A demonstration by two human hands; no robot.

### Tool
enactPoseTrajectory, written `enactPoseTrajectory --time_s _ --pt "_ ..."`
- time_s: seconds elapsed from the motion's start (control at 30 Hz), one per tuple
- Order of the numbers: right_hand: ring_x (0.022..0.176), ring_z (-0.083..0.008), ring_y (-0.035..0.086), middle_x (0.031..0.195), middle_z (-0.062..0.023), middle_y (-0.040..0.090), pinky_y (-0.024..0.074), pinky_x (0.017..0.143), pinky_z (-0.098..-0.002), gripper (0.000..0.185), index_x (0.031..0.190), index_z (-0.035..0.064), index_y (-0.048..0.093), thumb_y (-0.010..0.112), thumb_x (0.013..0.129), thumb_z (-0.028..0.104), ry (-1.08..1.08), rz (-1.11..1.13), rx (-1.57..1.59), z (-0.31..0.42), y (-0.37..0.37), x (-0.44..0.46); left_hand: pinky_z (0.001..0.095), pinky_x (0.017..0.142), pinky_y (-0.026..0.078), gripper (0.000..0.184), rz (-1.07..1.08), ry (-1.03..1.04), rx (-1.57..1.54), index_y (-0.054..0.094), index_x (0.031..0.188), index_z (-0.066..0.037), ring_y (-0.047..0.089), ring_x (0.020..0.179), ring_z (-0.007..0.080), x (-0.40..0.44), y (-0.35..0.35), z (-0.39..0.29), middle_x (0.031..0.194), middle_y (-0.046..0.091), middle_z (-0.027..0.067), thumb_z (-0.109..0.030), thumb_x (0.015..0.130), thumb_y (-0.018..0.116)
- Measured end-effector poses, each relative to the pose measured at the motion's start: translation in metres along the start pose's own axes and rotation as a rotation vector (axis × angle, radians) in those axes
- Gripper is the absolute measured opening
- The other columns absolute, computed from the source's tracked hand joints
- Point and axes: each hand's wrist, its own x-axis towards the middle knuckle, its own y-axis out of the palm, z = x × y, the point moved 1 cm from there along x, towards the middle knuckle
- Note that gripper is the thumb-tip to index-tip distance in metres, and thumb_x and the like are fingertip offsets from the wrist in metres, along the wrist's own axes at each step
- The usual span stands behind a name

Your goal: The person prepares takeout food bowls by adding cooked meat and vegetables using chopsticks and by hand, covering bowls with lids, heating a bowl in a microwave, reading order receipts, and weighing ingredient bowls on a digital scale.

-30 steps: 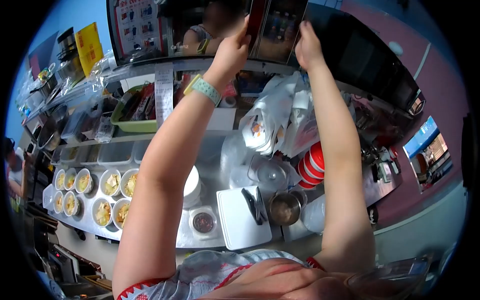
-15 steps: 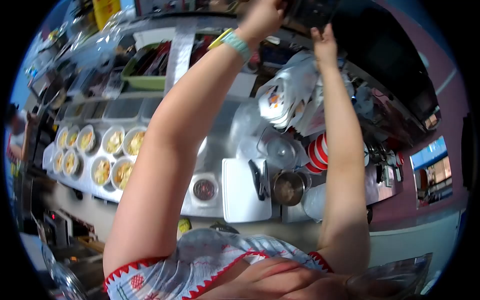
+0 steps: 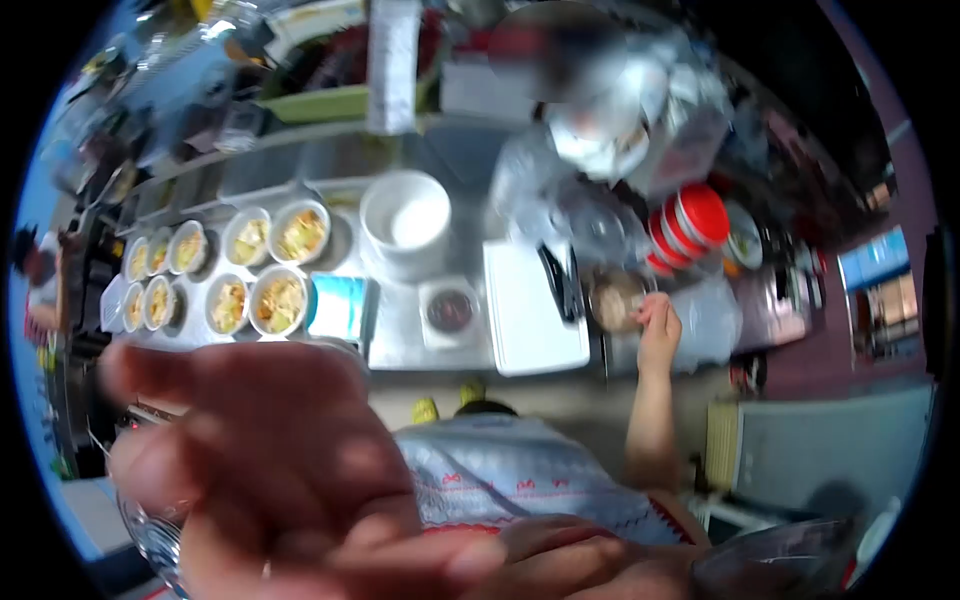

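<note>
Pot [image 3: 612,298] sits right of centre in the frame, near the edge of the counter [image 3: 400,352]. The right hand [image 3: 660,328] is at its right side, fingers bent and close together; whether they touch the rim or pinch anything, I cannot tell. The left hand [image 3: 270,450] looms blurred at lower left, close to the camera, its fingers apart and partly curled, with nothing visible in its grasp. Just left of the pot, black tongs [image 3: 562,283] lie on a white lid [image 3: 530,320]; a dish [image 3: 450,312] of something dark is beside that lid. Red-and-white bowls [image 3: 692,228] are stacked above right of the pot. Food cups [image 3: 278,302] stand at centre left, a blue packet [image 3: 340,306] beside them.
</note>
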Motion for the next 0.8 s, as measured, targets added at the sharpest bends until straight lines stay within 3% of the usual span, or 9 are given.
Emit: enactPoseTrajectory --time_s 0.07,0.17,0.3,0.4,0.47,0.53,0.57,0.7,0.8 --pt "0.071 -0.0117 0.051 0.081 -0.0055 0.052 0.0463 0.075 -0.0269 0.020 0.087 -0.0012 0.056 0.049 0.094 0.016 0.272 -0.164 0.275 -0.019 -0.032 -0.027 0.0525 0.097 0.038 0.029 0.018 0.158 0.162 0.045 0.119 -0.010 0.044 0.118 0.0376 0.006 -0.024 -0.013 0.128 0.039 0.0142 -0.014 0.091 0.040" --pt "0.077 -0.0135 0.052 0.087 -0.0078 0.055 0.0465 0.079 -0.0305 0.023 0.110 0.0003 0.049 0.044 0.096 0.019 0.133 -0.171 0.110 0.018 -0.067 -0.004 0.0570 0.100 0.037 0.026 0.009 0.430 0.426 0.044 0.118 -0.011 0.042 0.122 0.0378 0.017 -0.025 -0.035 0.134 0.035 0.0126 -0.017 0.094 0.036" --pt "0.104 -0.0186 0.056 0.115 -0.0136 0.057 0.0446 0.092 -0.0308 0.027 0.116 -0.0006 0.049 0.046 0.093 0.013 0.104 -0.175 0.158 0.030 -0.145 0.073 0.0430 0.073 0.044 0.021 0.021 -0.065 -0.190 0.057 0.102 -0.016 0.053 0.087 0.0276 -0.002 0.059 -0.055 0.101 0.051 0.0093 -0.011 0.082 0.057" --pt "0.109 -0.0199 0.055 0.121 -0.0142 0.055 0.0426 0.094 -0.0304 0.029 0.119 -0.0006 0.051 0.047 0.092 0.011 0.060 -0.057 0.052 0.007 -0.203 0.151 0.0318 0.055 0.048 0.013 0.081 -0.412 -0.274 0.066 0.083 -0.013 0.059 0.063 0.0205 -0.022 0.136 -0.079 0.074 0.060 0.0060 -0.009 0.071 0.070" --pt "0.109 -0.0198 0.054 0.121 -0.0130 0.056 0.0415 0.094 -0.0289 0.032 0.122 0.0004 0.051 0.047 0.092 0.011 -0.012 0.074 0.040 -0.037 -0.234 0.227 0.0273 0.048 0.042 0.013 0.312 -0.383 -0.384 0.068 0.079 -0.008 0.056 0.052 0.0162 -0.048 0.180 -0.065 0.067 0.061 0.0021 -0.005 0.067 0.067" --pt "0.110 -0.0181 0.054 0.121 -0.0115 0.056 0.0408 0.094 -0.0269 0.035 0.125 0.0008 0.049 0.047 0.092 0.012 -0.105 0.149 -0.134 -0.070 -0.244 0.299 0.0272 0.046 0.037 0.020 0.538 -0.431 -0.399 0.068 0.084 -0.004 0.056 0.051 0.0164 -0.080 0.220 -0.064 0.064 0.061 0.0029 0.003 0.067 0.059" --pt "0.110 -0.0196 0.054 0.120 -0.0126 0.057 0.0409 0.094 -0.0280 0.037 0.126 0.0010 0.048 0.049 0.092 0.016 -0.123 0.173 -0.150 -0.085 -0.248 0.329 0.0263 0.047 0.039 0.019 0.507 -0.669 -0.405 0.068 0.086 -0.002 0.057 0.052 0.0156 -0.095 0.238 -0.079 0.065 0.062 0.0042 0.003 0.071 0.057" --pt "0.110 -0.0285 0.056 0.118 -0.0197 0.058 0.0407 0.095 -0.0338 0.052 0.129 0.0037 0.047 0.057 0.086 0.031 -0.212 0.194 -0.409 -0.115 -0.224 0.462 0.0238 0.053 0.046 0.015 0.156 -1.377 -0.503 0.066 0.089 0.003 0.059 0.056 0.0132 -0.121 0.292 -0.120 0.072 0.063 0.0085 0.002 0.083 0.053" --pt "0.110 -0.0353 0.055 0.118 -0.0239 0.057 0.0400 0.096 -0.0368 0.062 0.131 0.0057 0.045 0.061 0.081 0.039 -0.256 0.244 -0.762 -0.135 -0.198 0.539 0.0230 0.057 0.049 0.014 -0.006 -1.443 -0.382 0.064 0.092 0.005 0.059 0.059 0.0119 -0.123 0.312 -0.147 0.078 0.064 0.0099 0.000 0.087 0.052"
